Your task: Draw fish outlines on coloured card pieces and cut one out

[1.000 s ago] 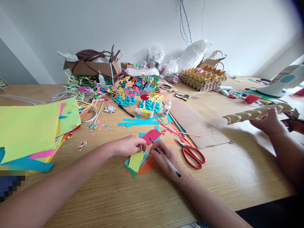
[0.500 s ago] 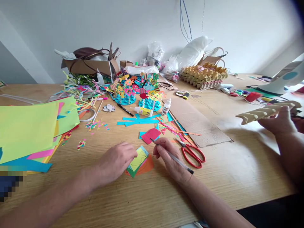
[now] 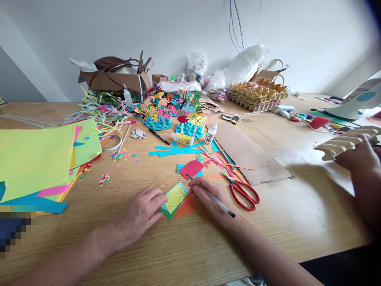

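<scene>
My left hand [image 3: 144, 206] has its fingers closed at the left edge of a small stack of coloured paper pieces [image 3: 176, 198]. The top yellow piece carries a drawn fish-like outline; blue, green and orange paper shows beneath it. In my right hand [image 3: 210, 194] is a pen [image 3: 219, 202] with a clear barrel and black end, its tip pointing up and left. Just beyond that hand lies a pink paper piece [image 3: 190, 170] with a rounded edge, over blue paper. Red-handled scissors [image 3: 244, 194] rest, blades apart, to the right of my right hand.
Coloured sheets [image 3: 32, 159] pile up at left. Paper fish stand on blue bases [image 3: 190, 129] behind glue bottles [image 3: 210, 134]. A cardboard sheet [image 3: 250, 155] lies right of centre. At far right, another person's hand [image 3: 361, 155] holds an egg-carton piece [image 3: 342, 143].
My left hand has lowered and spread against the paper stack's edge. My right hand with the pen has shifted slightly left. The other person's carton piece has moved right.
</scene>
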`<state>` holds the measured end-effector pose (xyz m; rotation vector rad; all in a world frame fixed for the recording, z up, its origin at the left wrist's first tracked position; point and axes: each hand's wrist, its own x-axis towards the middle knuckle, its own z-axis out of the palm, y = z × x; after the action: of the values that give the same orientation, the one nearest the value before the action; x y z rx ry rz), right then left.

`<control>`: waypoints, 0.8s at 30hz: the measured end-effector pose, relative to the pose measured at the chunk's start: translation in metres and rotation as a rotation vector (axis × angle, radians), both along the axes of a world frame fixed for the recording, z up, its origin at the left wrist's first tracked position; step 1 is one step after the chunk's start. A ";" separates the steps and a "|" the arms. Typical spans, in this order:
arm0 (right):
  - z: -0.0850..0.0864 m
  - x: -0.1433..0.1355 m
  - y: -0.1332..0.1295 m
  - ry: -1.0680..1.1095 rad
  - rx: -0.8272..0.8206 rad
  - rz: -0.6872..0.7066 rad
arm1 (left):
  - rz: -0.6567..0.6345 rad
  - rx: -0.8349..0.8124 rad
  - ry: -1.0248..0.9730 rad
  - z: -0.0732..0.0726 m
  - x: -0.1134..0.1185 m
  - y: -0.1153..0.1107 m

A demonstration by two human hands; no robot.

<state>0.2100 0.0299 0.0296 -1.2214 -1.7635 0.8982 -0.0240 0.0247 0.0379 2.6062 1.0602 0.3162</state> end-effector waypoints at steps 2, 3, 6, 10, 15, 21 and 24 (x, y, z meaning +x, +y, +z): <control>0.000 0.002 0.001 -0.067 0.048 0.022 | -0.003 -0.015 0.010 -0.001 0.002 0.000; 0.001 0.002 0.000 -0.091 0.058 0.032 | 0.002 -0.022 0.012 -0.002 0.003 0.000; 0.005 0.003 0.000 -0.112 0.052 0.052 | 0.027 -0.051 0.016 -0.003 0.006 0.001; 0.003 0.003 0.001 -0.137 0.066 0.032 | 0.036 -0.078 0.023 0.000 0.008 0.004; -0.003 0.001 0.004 -0.189 0.135 -0.007 | -0.003 -0.117 0.045 0.009 0.014 0.018; 0.000 0.003 0.002 -0.174 0.167 -0.064 | -0.279 -0.236 0.124 0.028 0.032 0.044; 0.001 0.004 0.002 -0.180 0.163 -0.089 | -0.309 -0.255 0.212 0.034 0.042 0.055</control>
<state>0.2141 0.0315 0.0307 -1.2945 -1.8677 0.5959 0.0184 0.0792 0.0720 2.5535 0.6865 -0.1597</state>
